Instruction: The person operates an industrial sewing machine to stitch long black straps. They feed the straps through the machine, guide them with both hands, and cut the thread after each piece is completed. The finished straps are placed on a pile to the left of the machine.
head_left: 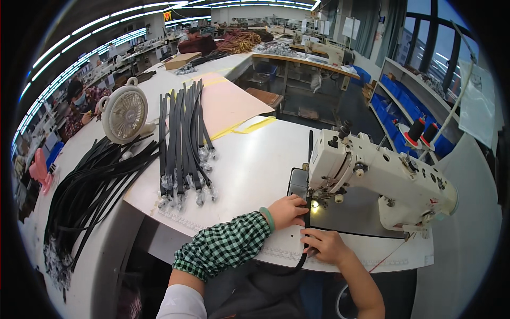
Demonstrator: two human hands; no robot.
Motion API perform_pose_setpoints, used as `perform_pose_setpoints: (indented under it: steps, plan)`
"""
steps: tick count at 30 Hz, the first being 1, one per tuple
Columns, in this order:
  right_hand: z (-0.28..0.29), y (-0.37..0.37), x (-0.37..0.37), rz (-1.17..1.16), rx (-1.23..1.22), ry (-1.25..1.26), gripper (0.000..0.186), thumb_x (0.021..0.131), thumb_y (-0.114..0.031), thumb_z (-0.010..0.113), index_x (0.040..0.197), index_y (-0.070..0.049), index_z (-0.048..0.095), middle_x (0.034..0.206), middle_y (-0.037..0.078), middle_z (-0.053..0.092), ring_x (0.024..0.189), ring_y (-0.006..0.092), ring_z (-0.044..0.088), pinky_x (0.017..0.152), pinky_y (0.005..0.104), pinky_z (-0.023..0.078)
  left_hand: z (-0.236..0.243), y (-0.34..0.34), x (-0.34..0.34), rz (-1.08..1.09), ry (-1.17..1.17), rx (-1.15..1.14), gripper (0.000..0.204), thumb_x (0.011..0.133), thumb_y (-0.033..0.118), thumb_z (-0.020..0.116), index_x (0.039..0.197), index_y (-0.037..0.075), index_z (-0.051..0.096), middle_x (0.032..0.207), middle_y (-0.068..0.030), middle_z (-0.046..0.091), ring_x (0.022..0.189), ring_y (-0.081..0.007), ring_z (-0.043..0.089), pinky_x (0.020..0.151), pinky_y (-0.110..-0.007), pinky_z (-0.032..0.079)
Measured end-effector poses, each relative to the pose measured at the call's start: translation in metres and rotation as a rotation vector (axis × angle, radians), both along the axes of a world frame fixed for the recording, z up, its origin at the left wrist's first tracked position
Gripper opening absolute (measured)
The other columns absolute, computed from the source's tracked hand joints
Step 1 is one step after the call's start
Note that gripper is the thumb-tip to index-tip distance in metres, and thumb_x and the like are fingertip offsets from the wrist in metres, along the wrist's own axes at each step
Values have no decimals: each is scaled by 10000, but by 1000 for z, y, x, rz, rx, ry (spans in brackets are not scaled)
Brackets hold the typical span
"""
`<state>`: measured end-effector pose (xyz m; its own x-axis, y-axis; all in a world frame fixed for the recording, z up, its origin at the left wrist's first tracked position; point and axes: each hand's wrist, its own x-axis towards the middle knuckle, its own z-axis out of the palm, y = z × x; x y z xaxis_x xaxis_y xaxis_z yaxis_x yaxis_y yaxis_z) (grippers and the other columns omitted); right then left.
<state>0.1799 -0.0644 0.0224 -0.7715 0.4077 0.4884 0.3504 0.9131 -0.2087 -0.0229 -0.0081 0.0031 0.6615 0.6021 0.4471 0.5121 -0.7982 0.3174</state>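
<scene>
A narrow black strap [307, 219] runs away from me under the head of a cream sewing machine [366, 165], its near end curving off the table edge toward my lap. Beside the lit needle area, my left hand [286, 211] has its fingers closed on the strap from the left. Nearer to me, my right hand [325, 246] pinches the same strap between thumb and fingers. A checked green sleeve cover [226, 244] is on my left forearm. The needle itself is too small to make out.
Black straps [183, 138] with plastic-wrapped ends lie on the table to the left, and a larger bundle [90, 186] hangs over its edge. A round fan [125, 114] stands behind them. Thread cones [415, 132] and a shelf with blue bins [390, 109] are at right.
</scene>
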Motion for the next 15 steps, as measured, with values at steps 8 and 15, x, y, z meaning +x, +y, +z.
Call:
perform_pose_setpoints:
  steps: [8, 15]
  plan:
    - [1, 0, -2, 3, 11, 13, 272, 620, -202, 687, 848, -117, 566, 979, 4, 572, 676, 180, 598, 548, 275, 478, 1, -2, -2, -56, 9, 77, 196, 654, 202, 663, 791, 63, 647, 871, -25, 603, 867, -175, 542, 718, -285, 475]
    - [-2, 3, 0, 11, -18, 28, 236, 653, -209, 666, 837, -109, 556, 973, 16, 571, 669, 183, 597, 546, 279, 478, 6, -3, 1, -122, -18, 116, 106, 658, 140, 648, 734, 66, 638, 798, -5, 609, 789, -158, 564, 651, -272, 484]
